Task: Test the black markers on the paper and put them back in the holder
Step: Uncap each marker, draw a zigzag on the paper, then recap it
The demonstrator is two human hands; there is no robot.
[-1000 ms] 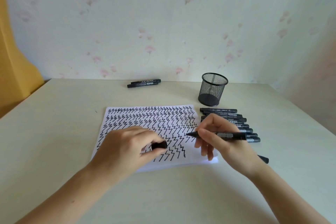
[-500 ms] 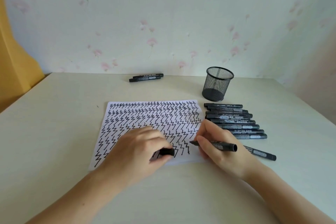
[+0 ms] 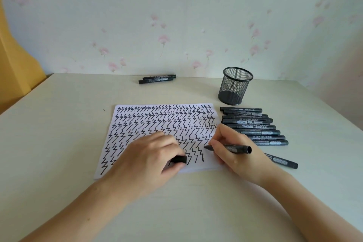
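- My right hand (image 3: 233, 150) pinches the uncapped marker (image 3: 229, 147), its tip now down at the paper (image 3: 137, 122); a second ago it hovered above, so a fresh zigzag is starting.
- My left hand (image 3: 149, 155) has stayed pressed on the sheet, pinching the cap (image 3: 178, 159).
- The holder (image 3: 234, 86) stands empty on the counter (image 3: 59, 124), so I judge every marker in the row (image 3: 253, 125) beside it is not yet returned.

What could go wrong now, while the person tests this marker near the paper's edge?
The uncapped marker in the right hand has its tip near the right edge of the paper; a stroke might run onto the table. The left hand holds the cap while resting on drawn zigzags, so ink may smear.
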